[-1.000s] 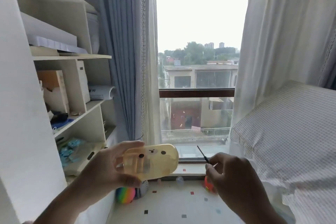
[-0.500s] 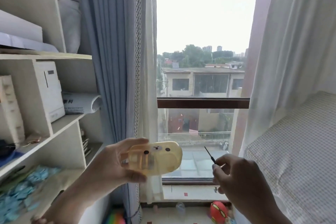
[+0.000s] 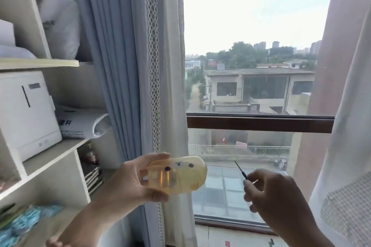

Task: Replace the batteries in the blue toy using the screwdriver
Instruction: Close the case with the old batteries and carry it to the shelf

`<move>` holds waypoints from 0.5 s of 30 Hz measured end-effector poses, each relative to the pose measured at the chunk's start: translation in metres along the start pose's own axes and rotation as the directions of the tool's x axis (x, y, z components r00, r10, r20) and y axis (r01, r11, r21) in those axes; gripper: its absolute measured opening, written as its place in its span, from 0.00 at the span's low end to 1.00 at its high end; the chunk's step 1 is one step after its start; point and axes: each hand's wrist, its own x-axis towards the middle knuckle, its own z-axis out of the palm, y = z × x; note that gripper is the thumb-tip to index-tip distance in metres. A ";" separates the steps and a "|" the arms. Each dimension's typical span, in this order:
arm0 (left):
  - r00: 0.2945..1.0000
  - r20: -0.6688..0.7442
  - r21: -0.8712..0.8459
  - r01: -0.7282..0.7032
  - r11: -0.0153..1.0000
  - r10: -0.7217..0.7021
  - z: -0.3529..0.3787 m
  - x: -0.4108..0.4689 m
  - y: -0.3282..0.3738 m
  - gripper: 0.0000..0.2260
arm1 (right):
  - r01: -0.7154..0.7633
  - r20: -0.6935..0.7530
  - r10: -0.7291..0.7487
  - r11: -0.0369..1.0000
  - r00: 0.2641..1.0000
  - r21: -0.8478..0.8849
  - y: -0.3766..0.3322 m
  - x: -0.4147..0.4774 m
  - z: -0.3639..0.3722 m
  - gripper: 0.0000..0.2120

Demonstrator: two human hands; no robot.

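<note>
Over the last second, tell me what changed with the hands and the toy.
The view tilted up, losing the balls below. Nothing taken or released: the left hand still holds the toy, the right hand the screwdriver, tip clear of it.

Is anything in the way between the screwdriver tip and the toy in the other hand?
Nothing visible. The screwdriver, pinched in the right hand, and the toy, gripped in the left hand, are apart with only open air between them. The toy's right end is uncovered.
</note>
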 end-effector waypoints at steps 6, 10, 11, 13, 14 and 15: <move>0.997 -0.072 0.027 0.043 0.999 -0.041 0.006 0.049 -0.015 0.39 | 0.028 0.122 -0.031 0.999 0.992 0.023 0.005 0.073 0.025 0.06; 0.983 -0.176 0.022 0.064 0.998 -0.059 -0.008 0.069 -0.031 0.38 | 0.089 0.200 -0.098 0.994 0.975 0.056 -0.019 0.114 0.051 0.07; 0.977 -0.203 0.024 0.072 0.997 -0.066 -0.015 0.072 -0.037 0.38 | 0.113 0.212 -0.125 0.991 0.969 0.070 -0.026 0.124 0.061 0.07; 0.966 -0.245 0.043 0.095 0.995 -0.081 -0.031 0.074 -0.047 0.38 | 0.151 0.253 -0.169 0.985 0.953 0.087 -0.043 0.141 0.085 0.07; 0.960 -0.267 0.058 0.105 0.993 -0.086 -0.042 0.073 -0.053 0.38 | 0.165 0.287 -0.186 0.982 0.940 0.095 -0.054 0.147 0.098 0.07; 0.951 -0.295 0.067 0.116 0.991 -0.091 -0.053 0.073 -0.058 0.38 | 0.179 0.324 -0.203 0.978 0.924 0.102 -0.066 0.155 0.112 0.07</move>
